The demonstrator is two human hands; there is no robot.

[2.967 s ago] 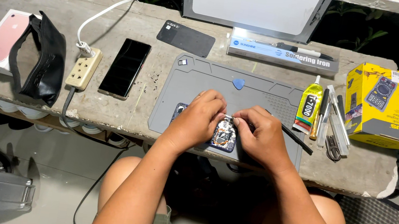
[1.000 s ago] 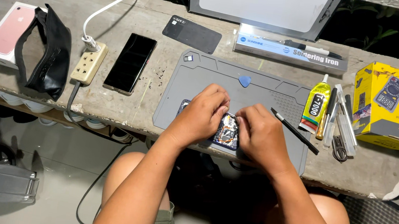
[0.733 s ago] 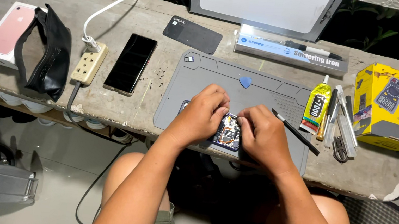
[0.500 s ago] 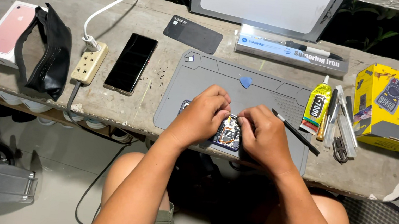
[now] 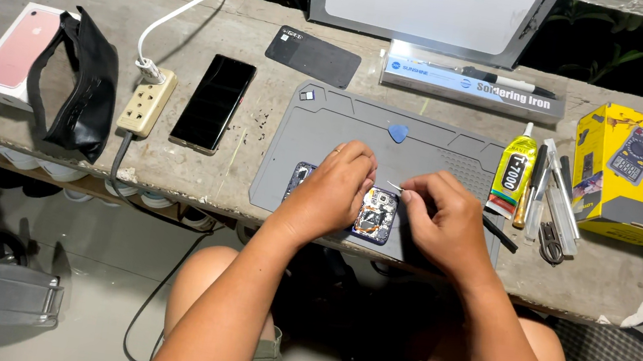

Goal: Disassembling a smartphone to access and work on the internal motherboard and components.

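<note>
Bare mat [image 5: 347, 121] beyond glue tube [image 5: 513, 168]

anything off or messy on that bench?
Mostly tidy. The opened phone lies on the grey mat under both hands, left hand pressing it, right hand pinching a thin tool. Oddities: small dark specks, maybe screws, loose on bare concrete beside the black phone, and the bench's right corner is chipped.

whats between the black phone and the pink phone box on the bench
In the head view, a beige power strip and a black pouch lie between them.
</note>
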